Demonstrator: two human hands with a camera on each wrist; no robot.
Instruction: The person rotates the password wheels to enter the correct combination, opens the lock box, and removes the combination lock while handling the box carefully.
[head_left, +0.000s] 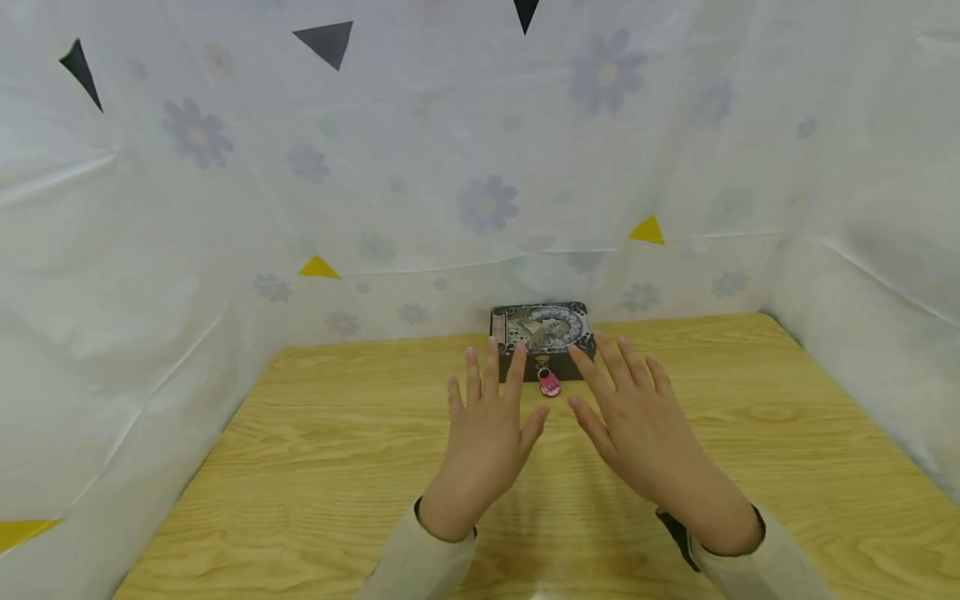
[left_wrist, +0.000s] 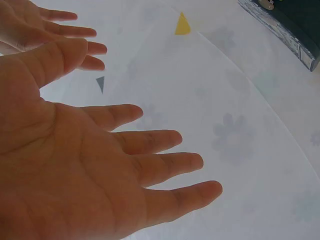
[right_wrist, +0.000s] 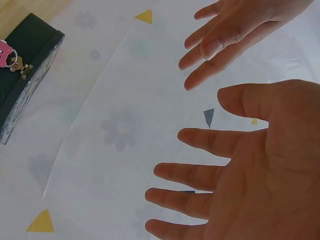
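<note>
A dark box (head_left: 543, 329) with a patterned lid stands near the back of the wooden table, its lid closed. On its front is a brass-coloured clasp (right_wrist: 22, 68), from which a small pink padlock-like piece (head_left: 550, 383) hangs by a metal loop. My left hand (head_left: 483, 442) is spread with fingers straight, in front of the box at its left. My right hand (head_left: 648, 429) is spread the same way at the right. Both palms, seen in the wrist views, hold nothing. The fingertips overlap the box in the head view; the wrist views show them apart from it.
The wooden table (head_left: 315, 467) reaches back to a white flowered curtain (head_left: 420, 150), which also hangs along both sides. Yellow triangles (head_left: 320, 267) and dark triangles (head_left: 327, 43) are on the curtain.
</note>
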